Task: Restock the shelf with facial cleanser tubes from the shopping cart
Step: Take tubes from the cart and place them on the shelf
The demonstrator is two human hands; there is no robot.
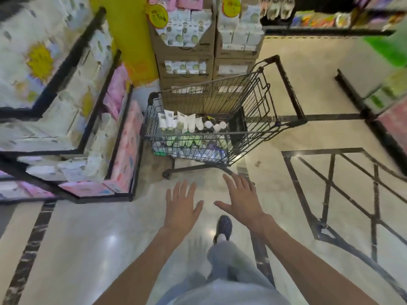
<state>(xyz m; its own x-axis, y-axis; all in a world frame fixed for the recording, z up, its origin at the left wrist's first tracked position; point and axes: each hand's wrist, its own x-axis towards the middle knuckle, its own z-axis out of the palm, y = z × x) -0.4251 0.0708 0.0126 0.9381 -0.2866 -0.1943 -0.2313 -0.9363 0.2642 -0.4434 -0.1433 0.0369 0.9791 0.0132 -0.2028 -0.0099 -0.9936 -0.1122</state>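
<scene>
A black wire shopping cart [253, 93] stands in the aisle ahead of me, its handle at the far right. Inside it several white facial cleanser tubes [182, 123] stand in a row, with greenish and purple packages lying below them. My left hand [182, 208] and my right hand [241, 200] are both stretched out over the floor just short of the cart, palms down, fingers spread, holding nothing. A black shelf unit [97, 119] rises at the left, next to the cart.
The shelf at left holds white and pink packs. Cardboard display boxes [185, 51] of white pouches stand behind the cart, beside a yellow pillar [130, 40]. Another shelf [374, 102] runs along the right. My shoe [223, 227] is on the glossy tiled floor.
</scene>
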